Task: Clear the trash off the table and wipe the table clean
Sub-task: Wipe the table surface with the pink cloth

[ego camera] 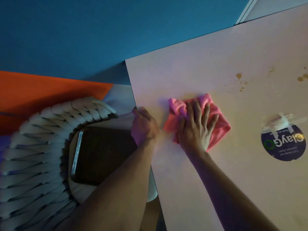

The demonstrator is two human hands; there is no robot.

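The right hand (196, 125) lies flat on a pink cloth (216, 117), fingers straight and spread, pressing it against the bench (191, 72). The cloth is crumpled, bunched in folds under and around the palm, and sits near the bench's left edge. The left hand (144, 124) rests at that left edge just beside the cloth, its fingers curled over the rim and gripping it; the fingertips are hidden below the edge.

Brown stains (240, 77) dot the pale top beyond the cloth, toward the far right, apart from the cloth; more spots (300, 78) lie at the right border of the view. A round dark sticker (283, 145) with upside-down lettering lies flat on the bench to the right of the cloth, and strips of clear tape (280, 122) cross its upper rim.

Off the bench's left side stands a chair (41, 139) with a curved back of woven pale strips and a dark seat (103, 152), partly tucked under the bench and partly covered by the left forearm. The floor (83, 30) beyond is blue, with an orange patch (50, 90) at the left.
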